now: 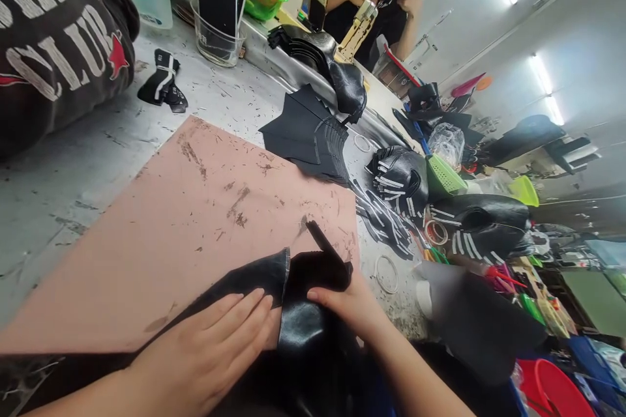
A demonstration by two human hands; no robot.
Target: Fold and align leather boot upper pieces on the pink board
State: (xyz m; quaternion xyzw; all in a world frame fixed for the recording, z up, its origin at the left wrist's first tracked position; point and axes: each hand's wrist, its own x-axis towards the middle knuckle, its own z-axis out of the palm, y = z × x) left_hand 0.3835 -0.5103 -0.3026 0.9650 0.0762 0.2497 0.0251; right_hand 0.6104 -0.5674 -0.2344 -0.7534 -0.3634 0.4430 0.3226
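Observation:
At the bottom centre, a glossy black leather piece (303, 326) lies over the front edge of a pink mat (195, 202). My left hand (215, 339) rests flat on its left part, fingers stretched out side by side beside a raw-edged seam. My right hand (342, 306) grips the piece's right side, the thumb on top and the other fingers hidden beneath the leather. A narrow dark strip sticks up from the leather just above my right thumb.
Black cut pieces (308, 133) are stacked behind the mat. White-striped black parts (398, 182) and tape rings (386, 273) lie to the right. A clear cup (218, 39) holds a phone. A person's printed sleeve (63, 39) is at left; another person works at a sewing machine (362, 26).

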